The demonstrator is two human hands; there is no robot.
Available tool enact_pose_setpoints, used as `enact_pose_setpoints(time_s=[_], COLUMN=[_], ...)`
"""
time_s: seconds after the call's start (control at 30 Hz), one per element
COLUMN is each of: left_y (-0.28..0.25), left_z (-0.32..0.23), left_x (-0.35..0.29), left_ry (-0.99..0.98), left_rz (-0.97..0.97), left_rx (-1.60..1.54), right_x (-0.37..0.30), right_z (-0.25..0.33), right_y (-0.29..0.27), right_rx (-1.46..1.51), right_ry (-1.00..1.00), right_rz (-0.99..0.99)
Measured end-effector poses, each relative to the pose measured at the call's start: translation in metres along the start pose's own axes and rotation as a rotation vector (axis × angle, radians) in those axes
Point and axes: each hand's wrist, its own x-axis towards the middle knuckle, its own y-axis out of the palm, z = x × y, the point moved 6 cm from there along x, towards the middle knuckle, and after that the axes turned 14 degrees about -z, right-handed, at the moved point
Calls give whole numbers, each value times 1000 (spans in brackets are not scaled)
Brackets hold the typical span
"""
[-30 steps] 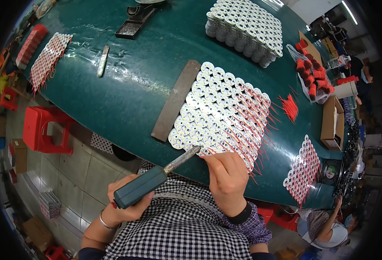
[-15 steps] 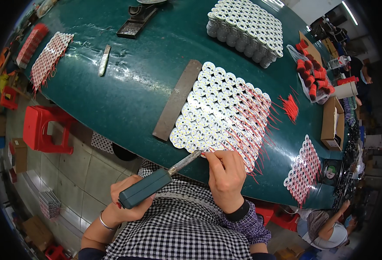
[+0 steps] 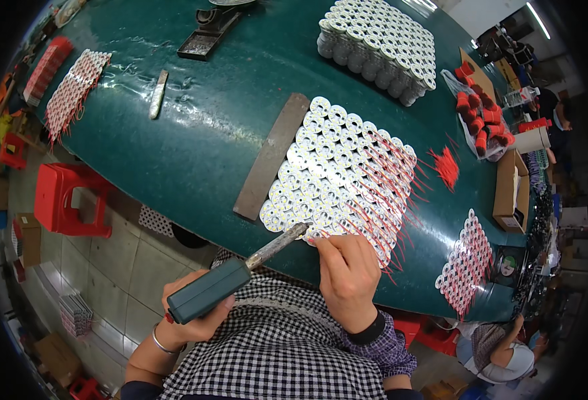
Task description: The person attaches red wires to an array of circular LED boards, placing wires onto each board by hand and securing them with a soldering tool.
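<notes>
Panel of white discs (image 3: 317,177), red leads across its right part, lies flat on the green table (image 3: 194,153). Right hand (image 3: 350,283) obstructs its near edge, fingertips drawn together; any grip there cannot be confirmed. Left hand (image 3: 204,327) encloses a soldering iron (image 3: 210,290). Flat bar (image 3: 270,157) borders the left side; loose red wires (image 3: 446,168) lie right; disc stack (image 3: 377,47) beyond.
</notes>
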Motion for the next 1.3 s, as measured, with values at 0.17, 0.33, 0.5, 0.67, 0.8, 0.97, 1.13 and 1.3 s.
enact_pose_setpoints(time_s=[0.17, 0.33, 0.5, 0.67, 0.8, 0.97, 1.13, 1.3], left_y=[5, 11, 16, 19, 21, 22, 22, 15], left_z=[11, 7, -2, -2, 1, -1, -2, -2], left_x=[-2, 8, 20, 25, 25, 27, 27, 22], left_ry=[-111, -113, 31, -1, -31, -44, -46, 10], left_rz=[47, 58, 86, 57, 55, 69, 74, 42], left_rx=[-24, -14, 15, -9, -32, -24, -11, 17], right_x=[14, 16, 16, 18, 18, 18, 18, 16], right_z=[-6, -13, -16, -15, -15, -13, -13, -14], right_y=[-6, 1, 4, 4, 5, 5, 6, 6], right_rx=[17, 17, 7, -11, -18, -30, -38, -36], right_ry=[34, 69, 81, 79, 83, 75, 75, 80], right_rz=[-37, -65, -59, -55, -41, -35, -42, -33])
